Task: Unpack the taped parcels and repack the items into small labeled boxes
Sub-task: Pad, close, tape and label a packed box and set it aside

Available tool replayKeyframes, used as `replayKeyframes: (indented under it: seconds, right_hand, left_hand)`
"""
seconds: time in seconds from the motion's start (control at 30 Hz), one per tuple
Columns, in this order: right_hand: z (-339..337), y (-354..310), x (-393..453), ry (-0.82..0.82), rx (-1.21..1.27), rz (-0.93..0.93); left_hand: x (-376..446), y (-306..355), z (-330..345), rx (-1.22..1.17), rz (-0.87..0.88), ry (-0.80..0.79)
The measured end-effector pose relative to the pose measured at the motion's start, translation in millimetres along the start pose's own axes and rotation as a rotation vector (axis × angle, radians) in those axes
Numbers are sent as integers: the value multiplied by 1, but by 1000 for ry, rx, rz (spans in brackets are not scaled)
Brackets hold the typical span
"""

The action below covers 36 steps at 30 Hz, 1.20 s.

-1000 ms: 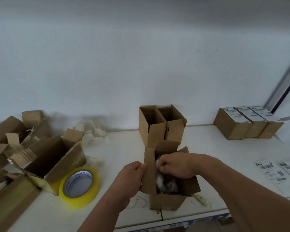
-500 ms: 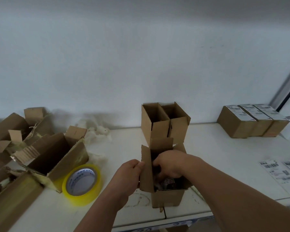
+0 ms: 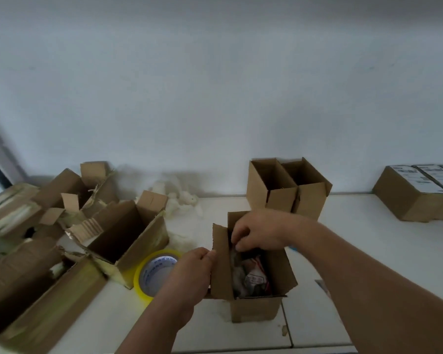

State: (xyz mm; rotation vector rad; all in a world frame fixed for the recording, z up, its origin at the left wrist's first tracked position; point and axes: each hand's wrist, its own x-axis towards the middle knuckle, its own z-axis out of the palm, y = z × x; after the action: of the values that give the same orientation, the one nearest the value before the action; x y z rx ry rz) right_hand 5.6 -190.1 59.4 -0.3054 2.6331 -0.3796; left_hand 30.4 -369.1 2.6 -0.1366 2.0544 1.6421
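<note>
Brown cardboard makes up the small box (image 3: 253, 306) standing upright near the front edge of the white table (image 3: 368, 238), its top flaps open. Inside lie wrapped items (image 3: 251, 277), pale and crumpled, with some red and white print showing; what they are cannot be told.

The left hand (image 3: 192, 272) grips the box's left flap (image 3: 221, 261), thumb and fingers curled against its outer edge. The right hand (image 3: 260, 232) reaches down into the open top from the far side, fingers bent toward the contents; whether they have hold of anything cannot be told.

Just left of the box, partly behind the left hand, a roll of yellow tape (image 3: 151, 274) lies flat on the table. Beyond it sits a larger opened parcel (image 3: 128, 238) with torn tape on its edges, and further left is a heap of other opened and torn cardboard boxes (image 3: 36, 251). White stuffing (image 3: 179, 198) lies against the wall behind them.

Behind the small box, two empty open boxes (image 3: 287, 190) stand side by side, touching. Well apart at the far right, closed boxes with white labels (image 3: 417, 198) on top sit in a row.
</note>
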Motion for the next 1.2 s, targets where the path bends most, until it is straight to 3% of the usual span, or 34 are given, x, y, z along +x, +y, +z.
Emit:
replayKeyframes:
  seconds: [0.13, 0.23, 0.37, 0.47, 0.57, 0.73, 1.0, 1.2]
  right_hand:
    - [-27, -12, 29, 136, 243, 26]
    - [-33, -22, 66, 221, 318, 57]
    - [-28, -35, 116, 199, 111, 86]
    - [-20, -45, 136, 56, -19, 45]
    - [-9, -53, 149, -107, -120, 10]
    - [8, -63, 174, -229, -226, 14]
    - [14, -57, 174, -226, -120, 53]
    - [28, -53, 179, -186, -254, 20]
  left_hand:
    - [5, 3, -17, 19, -17, -54]
    - [22, 4, -28, 260, 125, 123]
    - [41, 9, -46, 400, 242, 320]
    - [49, 8, -62, 372, 214, 426]
    - [55, 6, -73, 262, 161, 433]
    - [57, 9, -79, 166, 139, 431]
    - [59, 6, -80, 137, 144, 394]
    - [58, 5, -79, 142, 151, 398]
